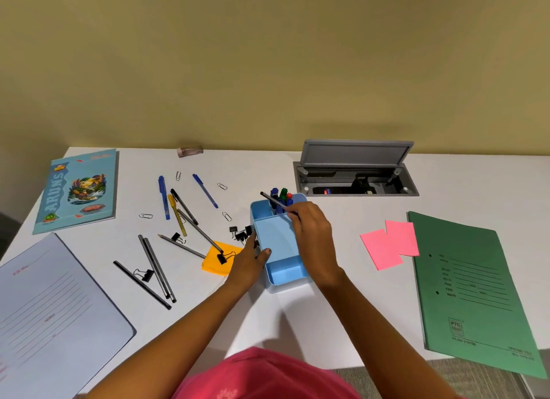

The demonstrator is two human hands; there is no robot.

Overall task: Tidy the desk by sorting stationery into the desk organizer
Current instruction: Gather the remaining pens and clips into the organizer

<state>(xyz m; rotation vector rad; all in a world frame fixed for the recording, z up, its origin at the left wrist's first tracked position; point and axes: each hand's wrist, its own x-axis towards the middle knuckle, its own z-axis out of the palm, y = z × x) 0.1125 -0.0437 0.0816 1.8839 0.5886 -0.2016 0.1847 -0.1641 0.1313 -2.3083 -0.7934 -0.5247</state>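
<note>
Desk spread wide: green folder at the right edge, lilac folder at the left. Blue organizer sits mid-desk between both hands. Left hand grips its left wall, thumb over the rim. Right hand pinches a dark pencil, tilted over the back compartment among markers. Binder clips crowd just left.

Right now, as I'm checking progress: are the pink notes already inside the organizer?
No, the pink notes lie flat on the desk, right of the blue organizer.
</note>
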